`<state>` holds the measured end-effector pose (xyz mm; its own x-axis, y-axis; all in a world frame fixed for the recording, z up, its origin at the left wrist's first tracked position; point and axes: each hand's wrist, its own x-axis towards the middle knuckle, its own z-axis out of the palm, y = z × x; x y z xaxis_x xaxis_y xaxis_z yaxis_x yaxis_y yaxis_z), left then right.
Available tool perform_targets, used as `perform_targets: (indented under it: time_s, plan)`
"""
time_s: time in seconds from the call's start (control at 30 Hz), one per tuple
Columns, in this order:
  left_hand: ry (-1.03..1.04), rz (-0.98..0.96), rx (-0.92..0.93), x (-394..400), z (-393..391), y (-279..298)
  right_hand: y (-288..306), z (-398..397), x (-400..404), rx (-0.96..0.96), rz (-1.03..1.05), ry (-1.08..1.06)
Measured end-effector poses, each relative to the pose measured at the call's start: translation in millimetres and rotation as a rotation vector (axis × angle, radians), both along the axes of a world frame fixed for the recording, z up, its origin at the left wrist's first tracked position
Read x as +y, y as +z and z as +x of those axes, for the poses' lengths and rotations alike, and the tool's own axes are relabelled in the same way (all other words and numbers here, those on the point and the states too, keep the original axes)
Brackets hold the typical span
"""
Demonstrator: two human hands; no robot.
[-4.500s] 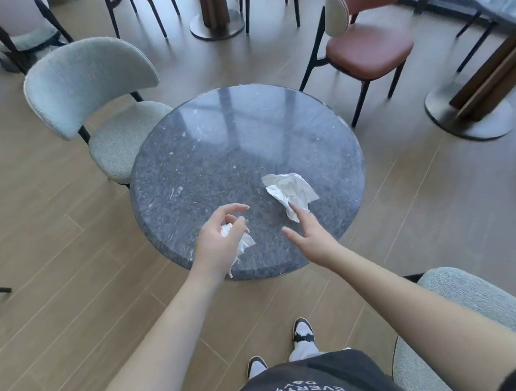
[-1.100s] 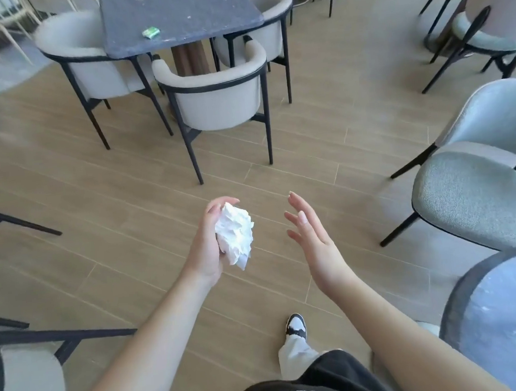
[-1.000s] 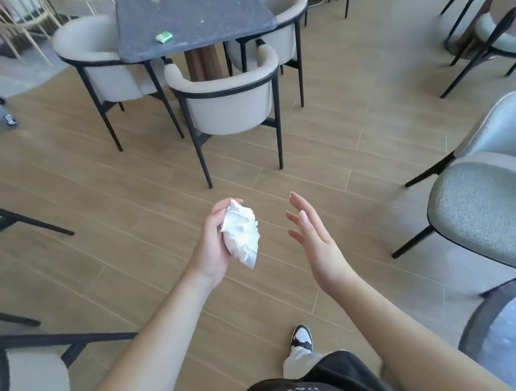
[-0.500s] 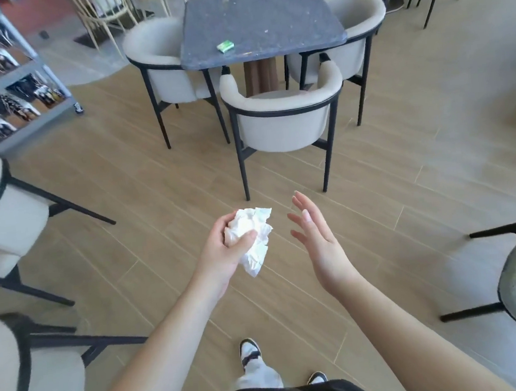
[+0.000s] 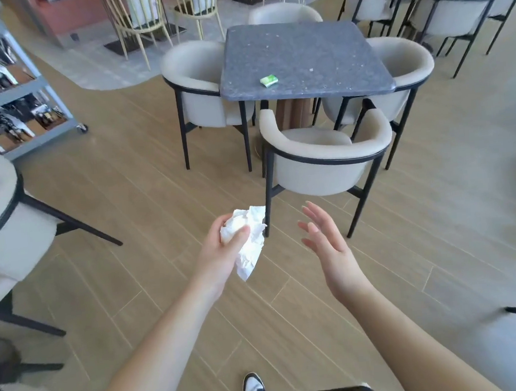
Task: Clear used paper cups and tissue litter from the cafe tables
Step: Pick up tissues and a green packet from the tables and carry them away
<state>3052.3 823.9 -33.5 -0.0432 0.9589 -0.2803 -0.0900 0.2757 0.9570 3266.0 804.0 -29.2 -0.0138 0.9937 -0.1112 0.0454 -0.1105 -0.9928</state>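
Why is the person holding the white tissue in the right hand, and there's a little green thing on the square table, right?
Not quite. The tissue is in the left hand, not the right. The right hand is open and holds nothing. The head view shows this. The rest is true: a little green thing lies on the square table.

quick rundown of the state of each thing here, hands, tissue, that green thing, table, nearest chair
left hand: grips the tissue
right hand: open, holds nothing
tissue: crumpled, held above the floor
green packet: lying flat on the square table
square table: upright
nearest chair: upright, unoccupied
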Motion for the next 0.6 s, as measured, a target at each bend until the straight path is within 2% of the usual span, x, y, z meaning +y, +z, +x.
perform_targets:
  time_s: [0.27, 0.6]
  plan:
    - [-0.035, 0.004, 0.013, 90.0, 10.1, -8.9, -7.7, 1.8, 88.0, 0.0, -0.031, -0.012]
    - [-0.011, 0.007, 0.081, 239.2, 53.6, -5.2, -13.1, 46.5, 249.6, 0.027, -0.035, 0.003]
